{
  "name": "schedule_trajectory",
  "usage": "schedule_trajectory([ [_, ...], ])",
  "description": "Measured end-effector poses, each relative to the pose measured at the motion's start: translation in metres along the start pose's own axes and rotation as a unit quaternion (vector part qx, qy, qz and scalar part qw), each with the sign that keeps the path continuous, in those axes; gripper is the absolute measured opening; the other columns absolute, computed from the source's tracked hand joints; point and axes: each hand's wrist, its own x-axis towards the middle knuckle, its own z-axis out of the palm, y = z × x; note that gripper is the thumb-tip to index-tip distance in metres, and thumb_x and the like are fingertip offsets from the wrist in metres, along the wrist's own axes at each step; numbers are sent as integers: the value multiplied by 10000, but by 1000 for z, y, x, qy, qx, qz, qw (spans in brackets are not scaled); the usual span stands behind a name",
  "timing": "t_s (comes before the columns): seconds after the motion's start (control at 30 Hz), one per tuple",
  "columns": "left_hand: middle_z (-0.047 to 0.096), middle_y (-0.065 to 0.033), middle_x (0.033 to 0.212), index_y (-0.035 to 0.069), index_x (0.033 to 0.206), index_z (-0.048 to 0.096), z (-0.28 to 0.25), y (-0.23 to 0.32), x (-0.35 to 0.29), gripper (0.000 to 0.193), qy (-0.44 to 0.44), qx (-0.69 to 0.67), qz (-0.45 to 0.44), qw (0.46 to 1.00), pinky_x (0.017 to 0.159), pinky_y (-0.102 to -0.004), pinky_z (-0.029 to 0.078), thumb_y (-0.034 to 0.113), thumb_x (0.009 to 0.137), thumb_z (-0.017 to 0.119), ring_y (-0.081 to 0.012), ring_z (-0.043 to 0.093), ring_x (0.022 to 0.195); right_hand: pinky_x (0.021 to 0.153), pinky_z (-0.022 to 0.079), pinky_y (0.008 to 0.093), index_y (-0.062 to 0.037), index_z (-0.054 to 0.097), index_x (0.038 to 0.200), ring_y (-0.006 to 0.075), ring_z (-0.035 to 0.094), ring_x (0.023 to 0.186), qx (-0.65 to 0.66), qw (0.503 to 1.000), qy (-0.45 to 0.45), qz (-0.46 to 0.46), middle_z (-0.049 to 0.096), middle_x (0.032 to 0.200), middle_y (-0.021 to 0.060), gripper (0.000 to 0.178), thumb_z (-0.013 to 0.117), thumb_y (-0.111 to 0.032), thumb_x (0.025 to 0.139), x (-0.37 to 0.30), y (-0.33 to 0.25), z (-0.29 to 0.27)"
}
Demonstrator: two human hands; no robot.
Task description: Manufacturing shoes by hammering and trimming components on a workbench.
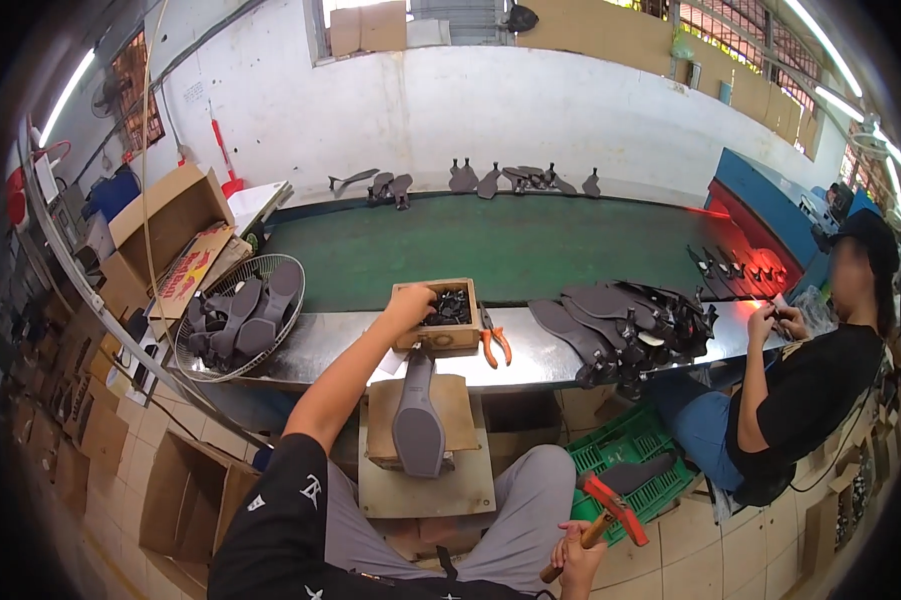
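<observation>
My left hand [412, 304] reaches over the left side of a small wooden box [440, 341], its fingers curled down at small black parts [454, 306]. Whatever is between the fingertips is too small to make out. Low on the right, my right hand [576, 558] is closed round the wooden handle of a hammer [614, 508] with a red head. Between my knees, a dark grey shoe sole [418, 428] lies on a cardboard-covered stand [375, 428], wide end toward me. Orange-handled pliers [495, 343] rest just right of the box.
A wire basket [292, 335] of grey soles stands left on the metal bench. Right of the pliers lies a pile of soles [610, 320]. Behind runs a green conveyor belt [470, 240]. A seated co-worker [810, 390] handles something at right, beside a green crate [595, 450].
</observation>
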Motion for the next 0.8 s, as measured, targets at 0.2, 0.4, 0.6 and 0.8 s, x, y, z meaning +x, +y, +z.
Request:
schedule_trajectory([
  [0.2,717,-174,893,79,865,758,14,0,25,98,-7,47,-5,999,754,-450,569,109,786,708,-360,704,849,352,319,252,53,624,907,77,374,344,-86,995,-37,-17,436,482,-5,282,639,-218,981,14,-27,29],
  [0.4,712,-189,850,58,920,766,-7,-17,6,158,98,-6,2,995,715,-426,562,105,787,695,-365,685,777,405,329,232,56,662,1062,70,432,418,-96,987,-128,2,493,539,-9,206,622,-125,971,17,-53,57],
  [0.6,724,-71,795,-21,968,738,-72,85,-57,195,162,-533,-130,820,559,-226,498,151,876,734,-91,654,634,446,355,214,19,632,1167,80,481,490,-66,974,-204,-68,584,661,42,259,576,-174,1003,14,-96,100],
  [0.8,715,-81,825,-39,1013,707,-151,209,-174,185,109,-743,-142,645,576,-237,497,109,901,708,-126,666,683,534,403,192,-23,686,1154,36,499,590,-216,935,-252,-122,737,1019,54,212,623,-124,978,49,-120,161],
])
